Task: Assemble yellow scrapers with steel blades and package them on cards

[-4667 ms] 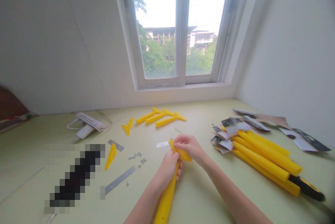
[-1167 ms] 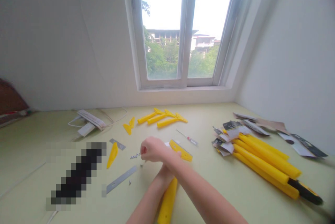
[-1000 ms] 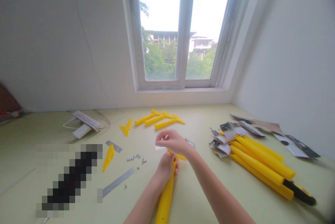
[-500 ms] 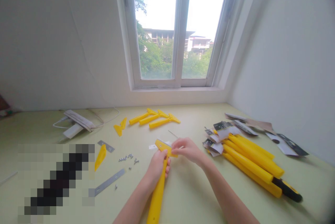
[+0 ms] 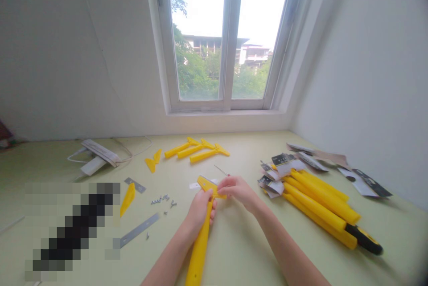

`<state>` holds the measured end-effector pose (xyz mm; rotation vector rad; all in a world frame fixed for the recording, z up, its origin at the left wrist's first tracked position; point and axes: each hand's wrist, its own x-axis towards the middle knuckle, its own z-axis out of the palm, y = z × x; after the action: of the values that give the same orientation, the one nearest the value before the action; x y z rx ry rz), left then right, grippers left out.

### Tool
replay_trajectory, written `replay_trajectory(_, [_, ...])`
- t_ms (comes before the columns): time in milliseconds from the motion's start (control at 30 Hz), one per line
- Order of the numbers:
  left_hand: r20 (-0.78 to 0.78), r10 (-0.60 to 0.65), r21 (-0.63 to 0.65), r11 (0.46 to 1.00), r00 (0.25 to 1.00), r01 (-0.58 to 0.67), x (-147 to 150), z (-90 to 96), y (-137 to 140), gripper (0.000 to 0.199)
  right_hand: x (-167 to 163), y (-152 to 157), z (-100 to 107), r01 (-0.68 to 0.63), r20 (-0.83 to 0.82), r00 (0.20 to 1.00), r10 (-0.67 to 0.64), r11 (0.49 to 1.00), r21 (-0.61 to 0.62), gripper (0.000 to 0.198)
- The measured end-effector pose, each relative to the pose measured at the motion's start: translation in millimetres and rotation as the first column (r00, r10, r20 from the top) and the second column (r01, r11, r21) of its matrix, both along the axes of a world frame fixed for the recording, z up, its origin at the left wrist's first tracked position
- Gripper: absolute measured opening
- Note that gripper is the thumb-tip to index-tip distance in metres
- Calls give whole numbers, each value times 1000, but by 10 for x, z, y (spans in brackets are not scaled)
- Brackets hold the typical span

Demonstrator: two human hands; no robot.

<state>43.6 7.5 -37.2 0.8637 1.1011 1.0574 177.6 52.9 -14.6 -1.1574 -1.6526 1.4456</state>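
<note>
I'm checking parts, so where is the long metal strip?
In the head view, the strip lies on the table, left of the left hand, with loose screws scattered just beyond its right end.

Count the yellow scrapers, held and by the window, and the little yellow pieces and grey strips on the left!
Held yellow scraper: 1
Scrapers by the window: 3
Little yellow pieces: 3
Grey strips: 2
Total: 9

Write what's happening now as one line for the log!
left hand: holds scraper | right hand: at scraper's wide end | screws, long metal strip: loose on table
</note>
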Motion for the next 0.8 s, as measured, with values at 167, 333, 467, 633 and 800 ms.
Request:
replay_trajectory(167, [-3, 0, 7, 1000, 1000, 0, 14, 19, -2, 18, -9, -6, 2, 67, -81, 994, -73, 995, -76, 13])
replay_trajectory(333, [-1, 2, 9, 1000, 1000, -2, 6, 44, 1, 20, 3, -8, -18, 43, -158, 984, -82, 971, -234, 23])
replay_trajectory(467, [-2, 3, 20, 1000, 1000, -3, 4, 56, -6, 20, 12, -15, -19, -20, -176, 984, -29, 964, -267, 17])
replay_trajectory(633, [-19, 16, 7, 1000, 1000, -16, 10, 75, -31, 20, -7, -6, -20, -35, -166, 986, -3, 973, -227, 13])
replay_trajectory(800, [-7, -1, 13, 1000, 1000, 1, -5, 70, -14, 23, -5, 6, -33, -33, -167, 986, -3, 977, -211, 14])
